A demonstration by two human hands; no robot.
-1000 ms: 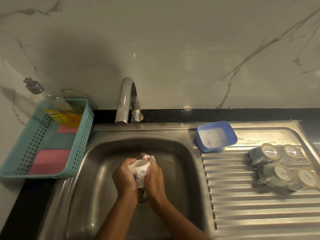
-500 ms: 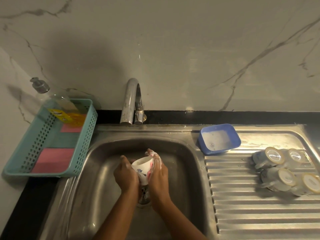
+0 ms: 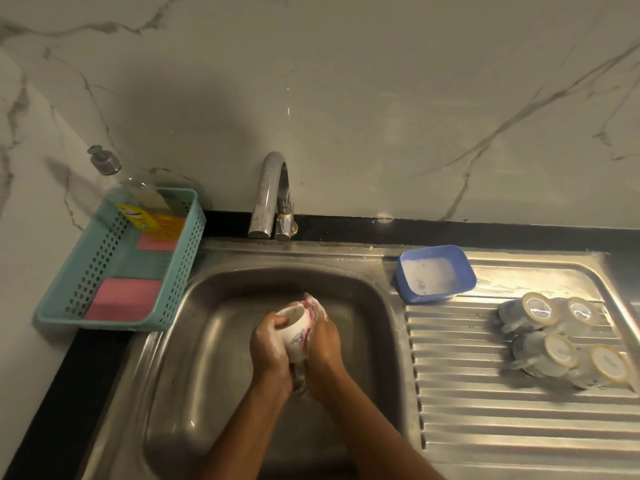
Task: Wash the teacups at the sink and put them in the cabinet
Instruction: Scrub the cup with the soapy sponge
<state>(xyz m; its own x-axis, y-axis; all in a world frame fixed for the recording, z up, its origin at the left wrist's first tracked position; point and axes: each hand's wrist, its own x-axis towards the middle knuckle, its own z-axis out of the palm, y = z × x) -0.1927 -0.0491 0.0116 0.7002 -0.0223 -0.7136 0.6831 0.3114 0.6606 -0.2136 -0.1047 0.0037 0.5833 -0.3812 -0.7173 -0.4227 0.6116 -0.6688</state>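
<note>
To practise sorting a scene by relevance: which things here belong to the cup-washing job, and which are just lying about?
In the job: left hand, right hand, held teacup, soapy sponge, sink, four upturned teacups on the drainer, blue tub of suds.
Lying about: teal basket, two pink pads in it, soap bottle.

Basket: on your left you see a green-blue basket (image 3: 176,268) with holes in its sides.
Sponges: a big pink sponge (image 3: 123,299) lies flat at its near end, a small pink sponge (image 3: 159,242) farther back.
Bottle: a clear soap bottle (image 3: 145,199) leans at the basket's far end.
Tub: your blue tub (image 3: 433,296) holds white soapy water, right of the tap (image 3: 273,192).
</note>
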